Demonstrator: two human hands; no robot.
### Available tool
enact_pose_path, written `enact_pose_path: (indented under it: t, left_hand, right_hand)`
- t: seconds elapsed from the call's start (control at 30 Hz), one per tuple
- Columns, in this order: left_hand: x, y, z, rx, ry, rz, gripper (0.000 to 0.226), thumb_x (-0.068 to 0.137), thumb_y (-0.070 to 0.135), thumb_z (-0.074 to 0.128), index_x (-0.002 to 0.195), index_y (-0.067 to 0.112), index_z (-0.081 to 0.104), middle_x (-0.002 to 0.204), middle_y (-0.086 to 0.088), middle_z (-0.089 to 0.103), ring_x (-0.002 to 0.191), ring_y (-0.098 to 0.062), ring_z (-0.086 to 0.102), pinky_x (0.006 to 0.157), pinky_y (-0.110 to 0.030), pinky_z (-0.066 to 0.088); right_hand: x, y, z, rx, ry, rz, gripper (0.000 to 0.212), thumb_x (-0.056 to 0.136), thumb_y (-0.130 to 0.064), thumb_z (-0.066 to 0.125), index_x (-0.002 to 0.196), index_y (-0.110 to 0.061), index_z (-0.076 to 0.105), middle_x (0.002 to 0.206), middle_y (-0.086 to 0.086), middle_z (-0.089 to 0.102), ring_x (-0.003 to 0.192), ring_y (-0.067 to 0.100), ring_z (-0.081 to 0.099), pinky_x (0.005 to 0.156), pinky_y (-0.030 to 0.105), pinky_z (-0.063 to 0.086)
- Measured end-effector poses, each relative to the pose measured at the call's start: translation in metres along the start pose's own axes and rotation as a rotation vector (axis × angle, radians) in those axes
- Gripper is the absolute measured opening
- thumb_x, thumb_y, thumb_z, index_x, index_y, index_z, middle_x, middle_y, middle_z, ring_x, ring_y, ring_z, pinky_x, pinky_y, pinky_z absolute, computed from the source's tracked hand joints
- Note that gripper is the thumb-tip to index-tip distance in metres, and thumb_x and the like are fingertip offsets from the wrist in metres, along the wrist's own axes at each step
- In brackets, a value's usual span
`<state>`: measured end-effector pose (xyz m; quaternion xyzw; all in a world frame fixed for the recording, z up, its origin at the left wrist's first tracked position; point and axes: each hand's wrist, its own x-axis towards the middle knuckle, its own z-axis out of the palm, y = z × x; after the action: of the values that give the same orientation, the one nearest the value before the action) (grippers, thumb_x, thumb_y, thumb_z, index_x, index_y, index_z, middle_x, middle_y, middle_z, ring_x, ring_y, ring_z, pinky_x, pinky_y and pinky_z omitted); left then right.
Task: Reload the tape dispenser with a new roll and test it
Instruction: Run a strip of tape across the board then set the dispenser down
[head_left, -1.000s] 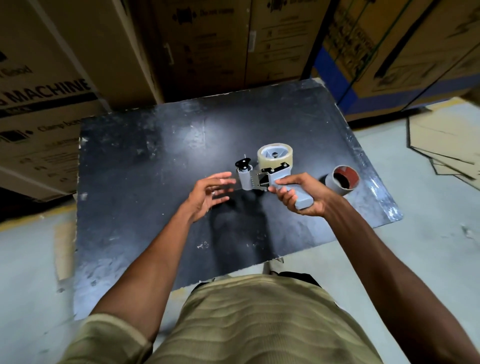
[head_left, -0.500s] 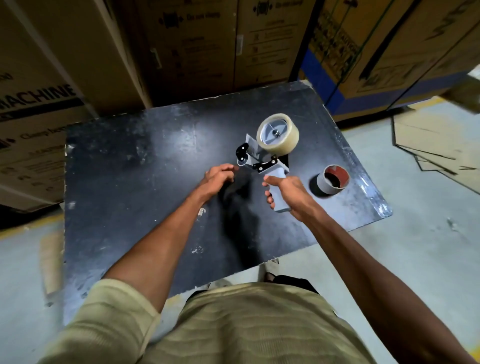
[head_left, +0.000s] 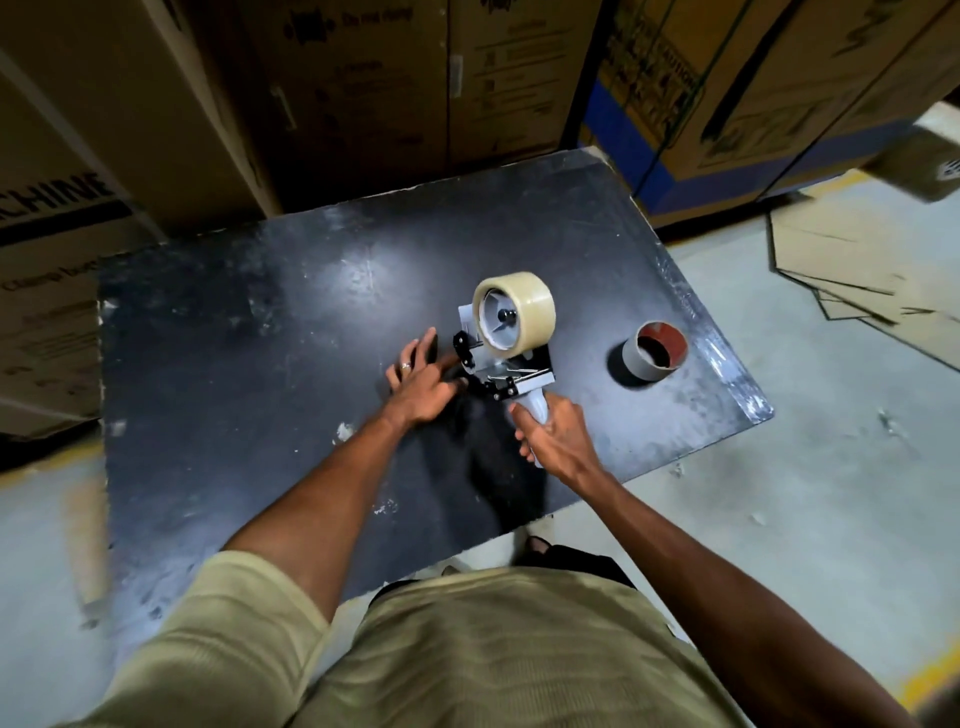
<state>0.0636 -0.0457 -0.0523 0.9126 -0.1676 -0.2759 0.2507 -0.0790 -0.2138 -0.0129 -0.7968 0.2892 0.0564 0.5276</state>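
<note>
A grey tape dispenser (head_left: 511, 374) stands tilted over the black table (head_left: 260, 338), with a full roll of clear tape (head_left: 524, 312) mounted on its hub. My right hand (head_left: 553, 439) is wrapped around the dispenser's grey handle. My left hand (head_left: 421, 382) lies just left of the dispenser's front end, fingers spread, fingertips at the black roller part. Whether it pinches the tape end is hidden. An empty cardboard core (head_left: 655, 352) with a reddish inside stands on the table to the right.
Large cardboard boxes (head_left: 363, 93) crowd the far side and left of the table. Flattened cardboard sheets (head_left: 857, 270) lie on the concrete floor at the right. The table's near edge runs right in front of my body.
The dispenser has been tipped up so the roll faces me and sits higher. My left hand has moved in from an open pose to the dispenser's front end.
</note>
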Motion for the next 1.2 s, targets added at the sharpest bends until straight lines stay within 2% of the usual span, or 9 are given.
enact_pose_path:
  t: [0.13,0.23,0.33,0.5,0.7,1.0,1.2]
  left_hand:
    - [-0.006,-0.015,0.007,0.208,-0.010,0.061,0.049,0.097,0.061,0.045,0.145,0.051,0.042,0.169,0.005,-0.016,0.156,-0.023,-0.012,0.121,-0.054,-0.003]
    - [-0.010,-0.021,0.009,0.381,-0.025,0.100,0.064,0.092,0.078,0.029,0.150,0.052,0.033,0.167,0.004,-0.023,0.156,-0.024,-0.015,0.122,-0.055,-0.002]
    - [-0.013,-0.022,0.008,0.529,-0.024,0.106,0.074,0.088,0.083,0.021,0.154,0.050,0.023,0.166,0.003,-0.028,0.155,-0.028,-0.016,0.120,-0.062,-0.001]
    - [-0.018,-0.018,0.006,0.551,-0.018,0.068,0.076,0.084,0.083,0.033,0.153,0.053,0.022,0.165,0.007,-0.029,0.156,-0.027,-0.015,0.119,-0.066,0.002]
    - [-0.020,-0.015,0.001,0.555,-0.036,0.058,0.084,0.078,0.087,0.039,0.153,0.054,0.020,0.165,0.008,-0.030,0.155,-0.027,-0.016,0.118,-0.067,0.001]
    - [-0.019,-0.014,0.001,0.584,-0.040,0.032,0.093,0.070,0.094,0.041,0.152,0.057,0.016,0.164,0.010,-0.032,0.155,-0.028,-0.016,0.116,-0.071,0.004]
    - [-0.021,-0.011,0.000,0.567,-0.046,0.005,0.096,0.067,0.093,0.048,0.151,0.059,0.017,0.164,0.013,-0.029,0.155,-0.028,-0.016,0.111,-0.079,0.003]
  right_hand:
    - [-0.005,0.014,0.003,-0.066,0.002,-0.020,0.031,0.091,-0.041,0.065,0.081,-0.011,0.063,0.064,0.012,0.070,0.045,0.022,0.067,0.047,0.035,0.057]
    - [-0.010,0.019,0.007,-0.113,0.022,-0.034,0.029,0.094,-0.037,0.066,0.082,-0.011,0.063,0.062,0.009,0.070,0.045,0.018,0.067,0.048,0.034,0.057]
    - [-0.012,0.020,0.012,-0.127,0.046,-0.040,0.025,0.095,-0.035,0.067,0.085,-0.012,0.063,0.064,0.007,0.070,0.044,0.014,0.067,0.047,0.031,0.056]
    - [-0.017,0.026,0.020,-0.213,0.074,-0.056,0.029,0.090,-0.045,0.061,0.091,-0.016,0.064,0.071,0.007,0.073,0.060,0.023,0.072,0.062,0.040,0.061]
    - [-0.017,0.026,0.023,-0.249,0.061,-0.036,0.034,0.087,-0.052,0.058,0.101,-0.020,0.063,0.082,0.009,0.073,0.068,0.030,0.073,0.069,0.045,0.062]
    - [-0.022,0.023,0.025,-0.311,0.064,-0.058,0.032,0.092,-0.042,0.059,0.104,-0.013,0.063,0.091,0.018,0.074,0.077,0.041,0.070,0.074,0.051,0.059]
    - [-0.024,0.024,0.023,-0.325,0.043,-0.043,0.030,0.095,-0.037,0.063,0.102,-0.008,0.064,0.088,0.014,0.074,0.073,0.032,0.072,0.073,0.048,0.061]
